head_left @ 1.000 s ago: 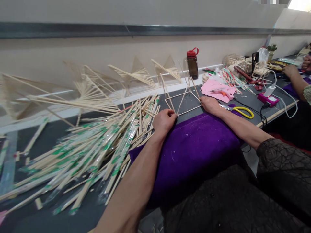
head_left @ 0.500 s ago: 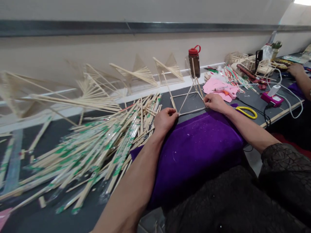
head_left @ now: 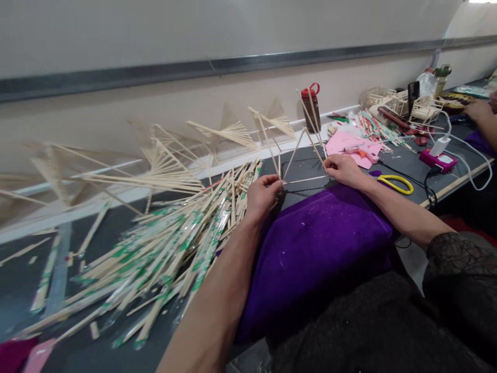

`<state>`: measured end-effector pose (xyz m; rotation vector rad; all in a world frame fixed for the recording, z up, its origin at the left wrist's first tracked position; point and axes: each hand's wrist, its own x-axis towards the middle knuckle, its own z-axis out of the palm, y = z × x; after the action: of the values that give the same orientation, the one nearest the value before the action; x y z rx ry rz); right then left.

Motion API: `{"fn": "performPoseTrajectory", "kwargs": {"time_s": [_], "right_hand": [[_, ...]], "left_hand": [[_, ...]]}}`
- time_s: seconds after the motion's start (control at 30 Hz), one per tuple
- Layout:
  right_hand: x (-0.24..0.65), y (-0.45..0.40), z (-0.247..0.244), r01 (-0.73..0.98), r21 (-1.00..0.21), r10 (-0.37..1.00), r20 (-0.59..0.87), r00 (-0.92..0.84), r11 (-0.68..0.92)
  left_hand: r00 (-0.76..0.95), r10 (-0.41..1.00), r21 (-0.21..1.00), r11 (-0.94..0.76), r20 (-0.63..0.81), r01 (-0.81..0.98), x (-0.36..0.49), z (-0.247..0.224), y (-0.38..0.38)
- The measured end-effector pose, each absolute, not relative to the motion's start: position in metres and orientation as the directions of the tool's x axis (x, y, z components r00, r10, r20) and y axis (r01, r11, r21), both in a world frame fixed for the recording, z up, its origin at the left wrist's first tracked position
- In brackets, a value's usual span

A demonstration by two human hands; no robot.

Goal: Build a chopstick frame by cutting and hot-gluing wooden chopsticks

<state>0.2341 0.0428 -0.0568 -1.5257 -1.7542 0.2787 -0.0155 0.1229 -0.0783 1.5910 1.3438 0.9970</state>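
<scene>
A frame of thin wooden sticks [head_left: 295, 151] stands at the table's front edge between my hands. My left hand [head_left: 264, 196] pinches its lower left corner, and my right hand [head_left: 342, 169] pinches its lower right corner. One stick runs low from hand to hand; others slant up to a peak or rise toward the wall. Below the frame, a purple cloth [head_left: 318, 243] lies over the table edge and my lap. Left of my left hand is a large pile of chopsticks [head_left: 182, 228], many in clear and green wrappers.
Fan-shaped stick models [head_left: 229, 132] line the wall. A red-capped bottle [head_left: 311, 111] stands behind the frame. Pink paper [head_left: 337, 142] with a glue gun [head_left: 363, 150], yellow-handled scissors [head_left: 396, 183] and a purple power strip [head_left: 438, 159] lie right. Another person's hand [head_left: 479, 111] is at far right.
The view has shifted slightly. The stick frame has tilted or turned between my hands, and its low rear stick no longer shows clearly. Both hands keep their grip.
</scene>
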Motion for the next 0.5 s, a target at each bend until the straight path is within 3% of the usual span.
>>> {"fn": "performPoseTrajectory", "kwargs": {"time_s": [0.27, 0.5], "right_hand": [[0.214, 0.033, -0.033, 0.682, -0.657, 0.909, 0.417, -0.029, 0.322], [0.184, 0.041, -0.026, 0.659, -0.695, 0.931, 0.366, -0.02, 0.287]], "left_hand": [[0.096, 0.995, 0.983, -0.003, -0.015, 0.184, 0.001, -0.061, 0.139], [0.076, 0.997, 0.994, 0.022, -0.031, 0.104, 0.01, -0.06, 0.165]]}}
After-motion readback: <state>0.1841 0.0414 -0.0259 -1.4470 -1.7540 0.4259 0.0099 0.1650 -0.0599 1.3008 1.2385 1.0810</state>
